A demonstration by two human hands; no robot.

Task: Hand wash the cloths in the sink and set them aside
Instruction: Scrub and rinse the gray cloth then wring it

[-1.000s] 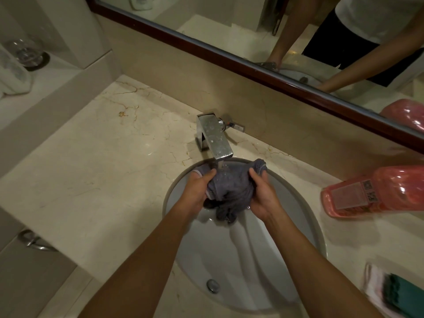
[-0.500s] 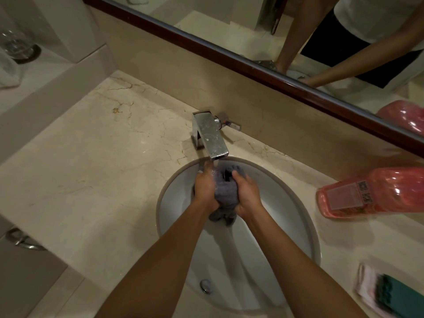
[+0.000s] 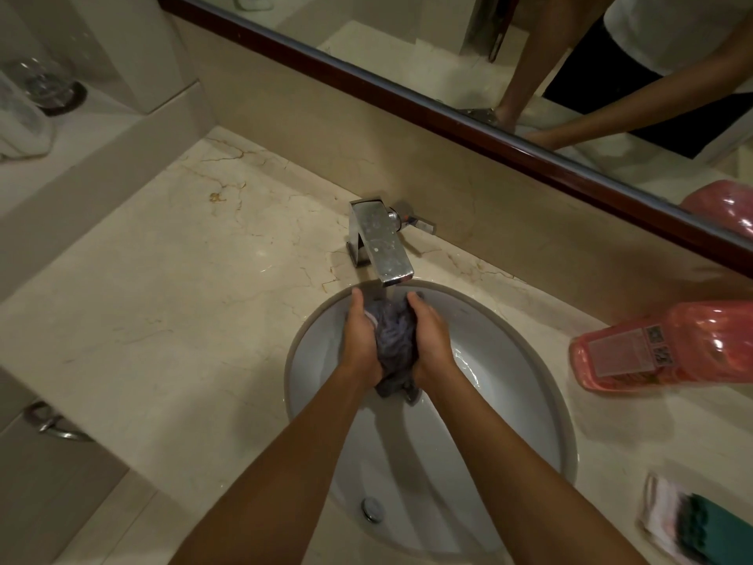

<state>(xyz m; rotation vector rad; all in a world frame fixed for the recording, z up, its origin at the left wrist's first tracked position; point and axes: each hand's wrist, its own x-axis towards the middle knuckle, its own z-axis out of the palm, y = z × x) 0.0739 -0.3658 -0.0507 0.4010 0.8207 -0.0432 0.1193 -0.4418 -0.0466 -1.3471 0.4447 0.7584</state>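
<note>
A wet grey cloth (image 3: 394, 338) is bunched between both my hands over the back of the white sink (image 3: 509, 401). My left hand (image 3: 360, 340) grips its left side and my right hand (image 3: 432, 340) grips its right side. Both hands sit right under the chrome faucet (image 3: 381, 242), and water runs from the spout onto the cloth. A tail of the cloth hangs below my palms.
A pink bottle (image 3: 668, 344) lies on its side on the marble counter (image 3: 163, 299) right of the sink. A packet (image 3: 688, 524) lies at the counter's front right. The drain plug (image 3: 373, 509) is at the sink bottom. A mirror runs along the back wall.
My hands came together and squeezed the spread cloth into a tight bunch, staying under the running faucet.
</note>
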